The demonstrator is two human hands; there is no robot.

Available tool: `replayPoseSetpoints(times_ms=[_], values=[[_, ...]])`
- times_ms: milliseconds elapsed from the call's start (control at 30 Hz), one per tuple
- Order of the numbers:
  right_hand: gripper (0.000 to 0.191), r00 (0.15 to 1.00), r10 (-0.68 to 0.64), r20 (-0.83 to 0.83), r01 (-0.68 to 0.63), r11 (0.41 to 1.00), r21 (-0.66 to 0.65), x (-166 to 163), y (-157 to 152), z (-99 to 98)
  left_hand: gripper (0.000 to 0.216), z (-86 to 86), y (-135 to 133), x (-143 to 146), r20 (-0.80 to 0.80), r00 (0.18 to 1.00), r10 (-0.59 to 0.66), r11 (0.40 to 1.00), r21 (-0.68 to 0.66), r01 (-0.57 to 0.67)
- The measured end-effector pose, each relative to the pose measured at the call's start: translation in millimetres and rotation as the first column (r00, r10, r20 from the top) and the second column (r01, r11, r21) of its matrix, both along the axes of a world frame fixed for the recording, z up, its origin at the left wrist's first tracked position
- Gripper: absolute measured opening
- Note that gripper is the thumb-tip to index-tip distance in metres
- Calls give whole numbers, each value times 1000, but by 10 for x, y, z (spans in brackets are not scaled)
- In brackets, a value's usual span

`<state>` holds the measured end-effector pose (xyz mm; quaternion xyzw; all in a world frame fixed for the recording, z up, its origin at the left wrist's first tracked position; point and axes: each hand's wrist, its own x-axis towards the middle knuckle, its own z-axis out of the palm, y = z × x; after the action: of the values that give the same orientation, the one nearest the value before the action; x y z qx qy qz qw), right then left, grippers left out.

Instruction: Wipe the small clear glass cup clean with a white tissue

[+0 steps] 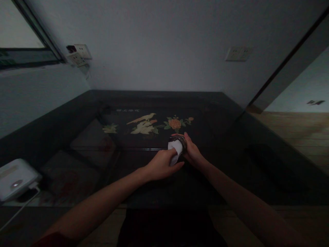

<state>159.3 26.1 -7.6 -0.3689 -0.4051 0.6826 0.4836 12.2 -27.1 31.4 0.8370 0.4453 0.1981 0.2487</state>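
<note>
Over a dark glass-topped table [144,192], my left hand [160,165] is closed on a white cloth or tissue [175,149] and presses it against a small dark glass cup [180,141]. My right hand [192,152] wraps around that cup from the right side, fingers curled on its rim. Both hands meet just in front of a black panel painted with a bird and flowers [149,125]. The cup's inside is hidden by the cloth.
A white boxy device [15,178] with a cable sits at the table's left edge. Wall sockets [77,55] are mounted at the back left and another socket plate [238,54] at the back right. Wooden floor [303,130] shows to the right.
</note>
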Motion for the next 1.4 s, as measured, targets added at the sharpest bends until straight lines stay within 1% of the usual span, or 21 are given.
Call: replayPoseSetpoints(times_ms=[33,100,167,200,267,333,400,433,533,633,700,767,833,933,1000,1033,1100,1167,1233,1300,1400], values=[[46,1000,1,14,-2,1000,10,-2,-4,-5,21,22,8,-13,-93,996,-17,998,54,22],[47,999,9,53,-11,999,44,-8,-12,-20,21,64,21,-43,-279,958,-69,979,165,118],[48,996,23,81,-29,996,79,-13,-14,-40,22,88,26,-68,-422,899,-113,938,253,236],[49,996,30,82,-37,995,88,-15,-12,-49,23,86,24,-75,-466,877,-114,918,289,273],[51,997,34,65,-39,996,85,-14,1,-64,26,57,16,-80,-500,863,-71,890,359,281],[51,999,19,45,-22,997,72,-10,19,-72,39,7,8,-74,-491,871,-9,875,418,245],[51,999,6,34,-9,998,68,-5,32,-74,50,-37,4,-64,-479,877,27,866,449,218],[51,999,6,35,-8,998,70,-4,34,-73,50,-48,3,-59,-478,878,33,866,451,214],[52,997,13,77,-19,996,84,-8,19,-63,37,-24,-7,-42,-483,875,19,884,417,211],[54,994,18,109,-27,997,79,-18,-13,-40,25,44,-28,-25,-457,889,-31,918,338,206],[54,995,25,96,-31,997,64,-23,-29,-21,22,78,-39,-16,-394,918,-40,953,260,153],[53,997,18,71,-21,999,47,-25,-34,-3,23,90,-42,-11,-285,958,-9,987,149,54],[50,999,-5,52,3,999,33,-24,-31,11,24,87,-38,-7,-124,992,19,1000,14,-17],[48,999,-28,34,28,1000,3,-20,-19,25,23,75,-28,-2,123,992,13,990,-138,4],[46,999,-26,26,26,1000,-14,-17,-15,31,22,62,-19,-2,163,986,13,988,-157,13],[45,999,-25,26,25,999,-19,-16,-15,32,21,54,-15,-4,129,992,13,991,-133,5],[45,999,-30,30,31,999,-25,-14,-17,34,20,36,-3,-11,-20,1000,-13,1000,-27,12],[45,999,-36,24,36,999,-30,-11,-21,35,17,20,9,-21,-202,977,-69,990,109,92],[45,1000,-29,6,29,999,-30,-7,-22,35,15,9,20,-32,-339,933,-122,956,213,202],[45,1000,-19,-12,19,1000,-20,-4,-14,29,16,0,31,-44,-408,904,-128,918,296,264],[46,999,-15,-33,15,1000,-14,-4,18,2,25,-20,54,-66,-421,903,-84,875,404,269]])
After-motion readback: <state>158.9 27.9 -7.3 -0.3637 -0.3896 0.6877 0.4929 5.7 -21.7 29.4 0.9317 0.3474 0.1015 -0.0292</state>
